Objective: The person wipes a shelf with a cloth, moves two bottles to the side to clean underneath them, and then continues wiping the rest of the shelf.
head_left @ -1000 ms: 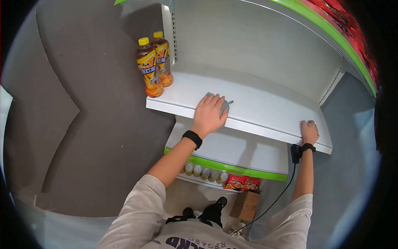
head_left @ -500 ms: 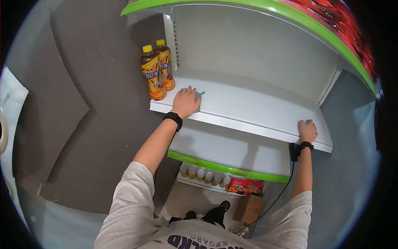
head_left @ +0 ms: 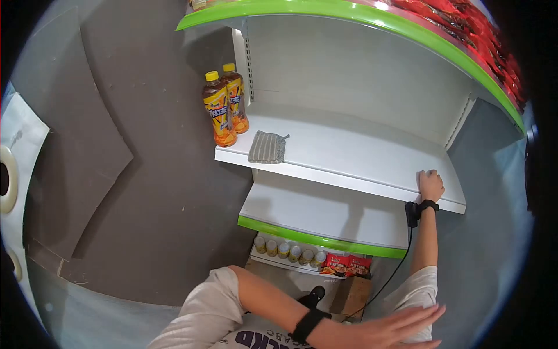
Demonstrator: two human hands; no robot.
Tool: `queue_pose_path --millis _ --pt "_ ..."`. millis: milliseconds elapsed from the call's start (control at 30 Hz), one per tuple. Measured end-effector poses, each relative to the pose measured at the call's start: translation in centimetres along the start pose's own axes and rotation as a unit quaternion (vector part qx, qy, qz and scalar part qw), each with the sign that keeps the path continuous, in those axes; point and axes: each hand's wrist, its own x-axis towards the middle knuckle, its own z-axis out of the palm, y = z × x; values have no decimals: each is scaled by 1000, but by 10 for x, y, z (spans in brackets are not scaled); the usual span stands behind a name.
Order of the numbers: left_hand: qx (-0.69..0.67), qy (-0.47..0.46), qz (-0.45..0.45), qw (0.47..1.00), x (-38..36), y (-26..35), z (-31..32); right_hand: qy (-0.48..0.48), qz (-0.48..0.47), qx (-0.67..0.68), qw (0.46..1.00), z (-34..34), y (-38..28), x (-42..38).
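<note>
My left hand [head_left: 401, 327] is low in the view, in front of my body, fingers stretched out and holding nothing. On the white shelf [head_left: 349, 148], near its left end, lies a grey striped cloth [head_left: 267, 147] with a small loop at its corner. My right hand [head_left: 431, 186] is closed at the front edge of the same shelf, near its right end. Its fingers are curled, and its palm side is hidden. Left of the cloth, two bottles of orange-labelled drink with yellow caps stand upright, a front bottle [head_left: 220, 113] and a rear bottle [head_left: 235, 96].
Overhead, a green-edged shelf [head_left: 325, 8] carries red packets [head_left: 465, 29]. A lower white shelf [head_left: 314, 203] sits beneath. Several cans [head_left: 283, 250] and red packets [head_left: 335, 264] line the bottom shelf. A cardboard box [head_left: 351, 296] stands on the floor; a black cable [head_left: 401, 262] hangs from my right wrist.
My left hand has let go of the cloth and swung down and right towards my body, leaving the cloth flat on the shelf. My right hand has stayed in place.
</note>
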Motion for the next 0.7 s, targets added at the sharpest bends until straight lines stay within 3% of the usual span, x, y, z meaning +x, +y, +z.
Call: queue_pose_path --millis 100,500,700 --pt "-117 -33 -59 991 2 7 20 1 2 2 1000 -2 -2 -1" --pt "-207 -152 -82 963 0 6 17 7 1 6 1000 5 1 3" --pt "-196 -108 -93 970 13 10 17 7 2 12 1000 2 0 0"
